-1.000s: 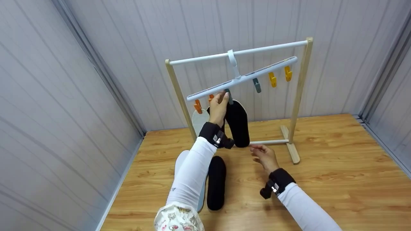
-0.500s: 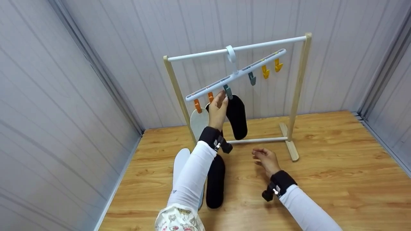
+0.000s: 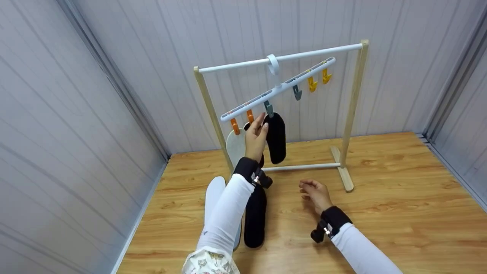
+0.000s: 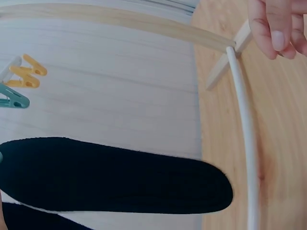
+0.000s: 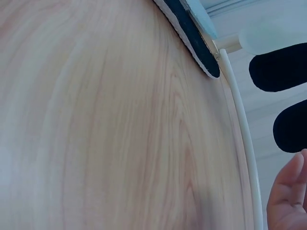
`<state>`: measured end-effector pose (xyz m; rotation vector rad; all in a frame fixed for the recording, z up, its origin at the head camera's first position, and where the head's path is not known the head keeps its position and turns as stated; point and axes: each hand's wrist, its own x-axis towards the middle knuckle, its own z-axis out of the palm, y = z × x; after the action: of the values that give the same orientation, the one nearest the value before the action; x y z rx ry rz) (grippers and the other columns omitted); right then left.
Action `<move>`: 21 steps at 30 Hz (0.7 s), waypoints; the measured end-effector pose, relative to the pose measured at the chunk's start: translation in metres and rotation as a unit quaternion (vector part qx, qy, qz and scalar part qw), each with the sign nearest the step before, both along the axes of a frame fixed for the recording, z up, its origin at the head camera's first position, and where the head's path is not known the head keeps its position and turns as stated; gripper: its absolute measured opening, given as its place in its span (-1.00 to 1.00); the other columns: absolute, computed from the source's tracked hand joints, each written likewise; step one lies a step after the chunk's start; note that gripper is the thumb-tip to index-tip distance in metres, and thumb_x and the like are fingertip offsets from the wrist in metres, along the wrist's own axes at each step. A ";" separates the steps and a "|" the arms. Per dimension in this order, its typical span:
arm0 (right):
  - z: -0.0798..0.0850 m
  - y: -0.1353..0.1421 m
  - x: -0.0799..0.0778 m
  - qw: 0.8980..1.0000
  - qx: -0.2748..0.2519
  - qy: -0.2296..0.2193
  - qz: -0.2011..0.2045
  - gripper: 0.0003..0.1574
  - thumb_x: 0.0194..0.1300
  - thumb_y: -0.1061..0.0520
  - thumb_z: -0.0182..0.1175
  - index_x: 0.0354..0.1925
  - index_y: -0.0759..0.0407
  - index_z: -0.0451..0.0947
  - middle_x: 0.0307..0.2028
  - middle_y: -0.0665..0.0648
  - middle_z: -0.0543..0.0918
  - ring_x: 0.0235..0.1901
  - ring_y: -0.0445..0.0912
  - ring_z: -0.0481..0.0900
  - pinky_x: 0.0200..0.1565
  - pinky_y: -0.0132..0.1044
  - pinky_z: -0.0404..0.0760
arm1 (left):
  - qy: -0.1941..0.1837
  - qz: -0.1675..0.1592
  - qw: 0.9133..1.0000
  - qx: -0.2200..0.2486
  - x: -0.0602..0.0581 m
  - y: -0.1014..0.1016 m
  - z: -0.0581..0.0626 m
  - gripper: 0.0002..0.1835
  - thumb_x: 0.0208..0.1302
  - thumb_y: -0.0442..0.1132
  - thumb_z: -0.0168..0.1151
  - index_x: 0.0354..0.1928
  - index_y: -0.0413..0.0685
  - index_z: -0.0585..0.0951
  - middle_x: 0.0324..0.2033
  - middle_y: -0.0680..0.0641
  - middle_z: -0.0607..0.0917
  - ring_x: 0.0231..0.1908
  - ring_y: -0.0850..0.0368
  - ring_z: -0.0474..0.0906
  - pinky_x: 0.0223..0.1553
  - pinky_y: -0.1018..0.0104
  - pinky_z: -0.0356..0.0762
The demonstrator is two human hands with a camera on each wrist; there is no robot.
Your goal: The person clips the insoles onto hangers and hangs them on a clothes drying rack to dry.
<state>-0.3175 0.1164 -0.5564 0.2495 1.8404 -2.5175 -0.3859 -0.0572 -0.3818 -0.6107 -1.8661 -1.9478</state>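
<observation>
A black insole (image 3: 277, 139) hangs from a grey-green clip (image 3: 269, 109) on the white clip hanger (image 3: 247, 108). My left hand (image 3: 255, 140) is raised just left of this insole, thumb and fingers parted and off the clip. Partly behind the hand, a second black insole (image 5: 283, 67) hangs from an orange clip (image 3: 250, 115). A white insole (image 3: 235, 146) hangs at the far left from another orange clip (image 3: 235, 126). Lower right, my right hand (image 3: 316, 194) hovers over the floor with loosely bent fingers, holding nothing.
The hanger hooks on a wooden rack (image 3: 354, 106) with white rods. Right of its middle hang another grey-green clip (image 3: 297, 93) and two yellow clips (image 3: 312, 84). On the wood floor (image 3: 399, 198) lie a black insole (image 3: 255, 220) and a white one (image 3: 215, 194), partly under my left arm.
My left hand has let go of the grey-green clip and dropped slightly. The black insole swings left, and the hanger's right end has turned back. My right hand has moved away from the insole's lower end.
</observation>
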 end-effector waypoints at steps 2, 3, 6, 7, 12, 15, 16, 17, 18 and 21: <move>-0.001 -0.001 0.001 1.000 -0.005 0.003 0.000 -0.76 0.27 0.31 0.16 -0.10 0.42 0.53 -0.39 0.00 0.62 -0.42 -0.15 0.58 -0.40 -0.37 0.57 | 0.004 0.004 1.000 -0.003 0.001 -0.004 -0.004 -0.57 0.37 -0.47 -0.03 0.24 -0.51 0.29 0.24 -0.39 0.36 0.28 -0.16 0.26 0.25 0.23 0.27; -0.001 -0.001 0.001 1.000 -0.006 0.002 -0.002 -0.76 0.27 0.31 0.17 -0.10 0.42 0.53 -0.40 0.00 0.63 -0.42 -0.15 0.58 -0.39 -0.37 0.57 | 0.004 0.006 1.000 -0.004 0.002 -0.005 -0.006 -0.58 0.37 -0.47 -0.04 0.23 -0.52 0.30 0.23 -0.39 0.37 0.27 -0.17 0.27 0.25 0.23 0.28; -0.003 -0.002 0.002 1.000 -0.011 0.001 -0.006 -0.74 0.26 0.31 0.18 -0.09 0.44 0.52 -0.38 0.02 0.65 -0.41 -0.13 0.59 -0.35 -0.33 0.58 | 0.000 0.020 1.000 -0.011 0.004 -0.011 -0.011 -0.61 0.37 -0.47 -0.04 0.20 -0.53 0.34 0.18 -0.40 0.42 0.23 -0.19 0.32 0.22 0.23 0.31; -0.003 -0.002 0.002 1.000 -0.011 0.002 -0.007 -0.73 0.26 0.31 0.18 -0.09 0.45 0.51 -0.37 0.03 0.65 -0.40 -0.12 0.60 -0.33 -0.32 0.59 | -0.004 0.026 1.000 -0.016 0.005 -0.013 -0.013 -0.61 0.38 -0.46 -0.04 0.19 -0.52 0.35 0.17 -0.40 0.43 0.22 -0.18 0.34 0.22 0.23 0.32; -0.004 -0.004 0.005 1.000 -0.015 0.002 -0.001 -0.73 0.26 0.33 0.17 -0.09 0.49 0.50 -0.39 0.02 0.65 -0.37 -0.08 0.62 -0.31 -0.32 0.60 | -0.023 0.066 0.997 -0.042 0.012 -0.023 -0.019 -0.64 0.38 -0.42 -0.01 0.15 -0.48 0.42 0.12 -0.35 0.50 0.17 -0.14 0.41 0.17 0.23 0.37; -0.005 -0.003 0.008 1.000 -0.023 -0.008 0.003 -0.83 0.26 0.32 0.17 -0.17 0.39 0.56 -0.41 0.02 0.65 -0.39 -0.09 0.61 -0.36 -0.35 0.59 | -0.032 0.081 0.994 -0.059 0.016 -0.030 -0.025 -0.64 0.38 -0.40 -0.01 0.16 -0.47 0.42 0.12 -0.34 0.51 0.16 -0.14 0.42 0.15 0.20 0.39; -0.006 -0.003 0.009 1.000 -0.027 -0.011 0.005 -0.85 0.26 0.32 0.17 -0.18 0.36 0.56 -0.41 0.02 0.66 -0.40 -0.10 0.61 -0.38 -0.35 0.58 | -0.036 0.084 0.994 -0.062 0.015 -0.033 -0.029 -0.63 0.39 -0.39 -0.01 0.16 -0.46 0.42 0.12 -0.33 0.51 0.16 -0.14 0.42 0.15 0.18 0.39; -0.006 -0.003 0.010 0.999 -0.030 -0.013 0.008 -0.86 0.26 0.31 0.18 -0.19 0.34 0.57 -0.41 0.02 0.65 -0.40 -0.10 0.61 -0.38 -0.35 0.58 | -0.038 0.087 0.993 -0.064 0.014 -0.036 -0.034 -0.63 0.39 -0.38 -0.01 0.17 -0.44 0.42 0.12 -0.32 0.52 0.16 -0.14 0.42 0.15 0.17 0.39; -0.006 -0.002 0.012 0.999 -0.034 -0.014 0.011 -0.87 0.26 0.30 0.18 -0.20 0.31 0.57 -0.41 0.02 0.65 -0.40 -0.11 0.60 -0.39 -0.35 0.58 | -0.040 0.090 0.993 -0.068 0.012 -0.038 -0.040 -0.63 0.39 -0.36 0.00 0.17 -0.43 0.42 0.12 -0.31 0.52 0.15 -0.13 0.43 0.14 0.16 0.40; -0.006 0.000 0.017 0.998 -0.053 -0.017 0.024 -0.88 0.27 0.29 0.18 -0.20 0.29 0.56 -0.41 0.01 0.65 -0.42 -0.13 0.58 -0.40 -0.35 0.58 | -0.041 0.103 0.990 -0.086 0.008 -0.045 -0.056 -0.63 0.39 -0.32 0.02 0.17 -0.37 0.45 0.09 -0.27 0.56 0.11 -0.11 0.46 0.11 0.14 0.43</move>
<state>-0.3008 0.1167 -0.5624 0.2412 1.6735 -2.5528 -0.3780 -0.1025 -0.4377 -0.3727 -2.0739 -1.7177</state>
